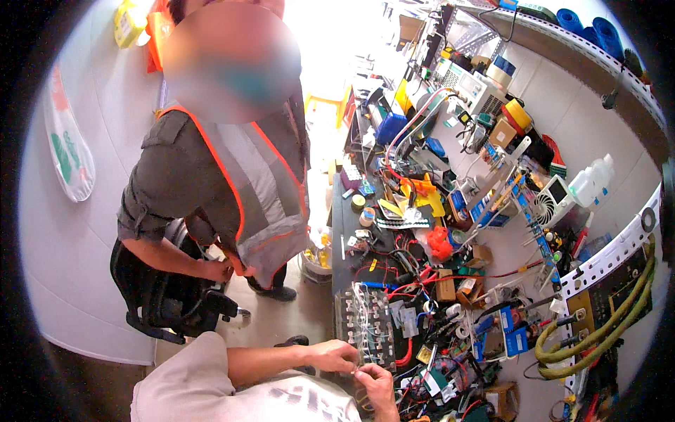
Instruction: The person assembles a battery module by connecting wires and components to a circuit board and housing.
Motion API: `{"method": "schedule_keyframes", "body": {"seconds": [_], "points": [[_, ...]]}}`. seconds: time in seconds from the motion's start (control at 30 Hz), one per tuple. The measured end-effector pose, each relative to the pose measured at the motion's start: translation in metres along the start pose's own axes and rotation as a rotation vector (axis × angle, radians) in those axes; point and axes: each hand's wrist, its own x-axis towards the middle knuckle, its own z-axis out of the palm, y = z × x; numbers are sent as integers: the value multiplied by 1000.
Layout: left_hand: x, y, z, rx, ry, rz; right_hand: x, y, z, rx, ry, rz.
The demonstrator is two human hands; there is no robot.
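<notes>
On the bench (342, 257), a wired block (363, 321) points lengthwise away; nearby, left hand (334, 356) and right hand (379, 387); grip unclear.

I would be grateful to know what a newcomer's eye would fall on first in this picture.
Probably the person at upper left in a grey, orange-edged vest, beside a black chair. Next might come the cluttered workbench to the right, with a thick yellow-green cable looping at the far right. At lower centre, the wearer's left hand and right hand bring their fingertips close together.
</notes>
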Motion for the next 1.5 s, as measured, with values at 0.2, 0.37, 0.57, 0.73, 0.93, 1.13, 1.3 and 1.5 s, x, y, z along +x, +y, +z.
{"method": "schedule_keyframes", "body": {"seconds": [0.2, 0.37, 0.57, 0.73, 0.93, 1.13, 1.3, 1.5], "points": [[14, -13, 0, -4, 10, 15, -15, -47, 21, -21, 148, -154], [15, -22, 0, -88, 28, 81, 4, -5, 1, 7, 43, -66], [7, 2, -6, 69, 77, 130, -9, -41, 13, 26, 42, -58], [19, 2, -5, 63, -1, 179, -4, -13, -3, -68, 111, 20], [26, 33, -16, -116, -78, -243, -22, 8, -23, -98, 217, -107], [35, 16, 8, -298, -167, -187, -54, -8, 0, -318, 484, -125], [53, 15, 35, -358, -221, -341, -63, 9, 18, -495, 627, -121], [71, 15, 44, -435, -281, -387, -68, 19, 11, -392, 719, -114]]}}
